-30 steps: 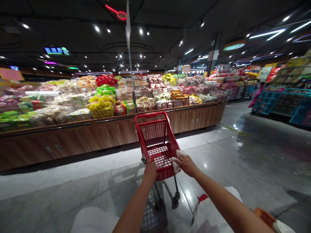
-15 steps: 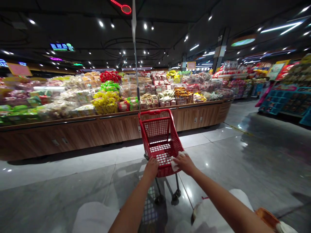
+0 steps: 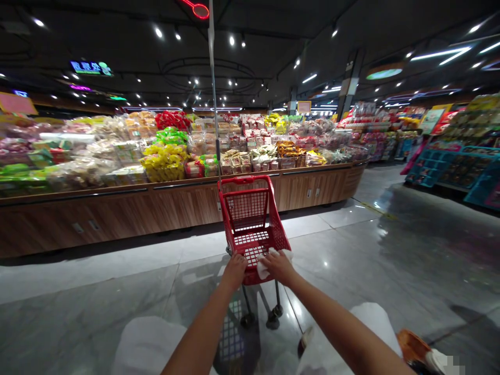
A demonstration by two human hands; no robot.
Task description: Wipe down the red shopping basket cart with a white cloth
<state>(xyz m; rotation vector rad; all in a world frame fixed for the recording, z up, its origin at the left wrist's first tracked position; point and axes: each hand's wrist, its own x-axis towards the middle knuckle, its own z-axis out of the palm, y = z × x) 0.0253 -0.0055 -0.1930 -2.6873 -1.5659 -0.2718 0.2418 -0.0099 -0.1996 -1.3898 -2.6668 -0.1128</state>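
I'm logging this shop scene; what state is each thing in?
Red plastic latticed cart: upright.
White cloth or tissue: crumpled.
Bare right hand: holding it against the cart.
Bare left hand: on the cart's near rim.
Brown wood-panelled counter: laden with colourful packaged goods.
Red neon sign: lit.
Blue lettered sign: lit.

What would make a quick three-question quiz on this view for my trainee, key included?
1. Which hand has the white cloth?
2. True or false: the left hand is at the near end of the cart.
3. What stands beyond the cart?
A) a row of freezers
B) a wood counter piled with packets
C) a checkout belt

Key:
1. The right hand.
2. True.
3. B.
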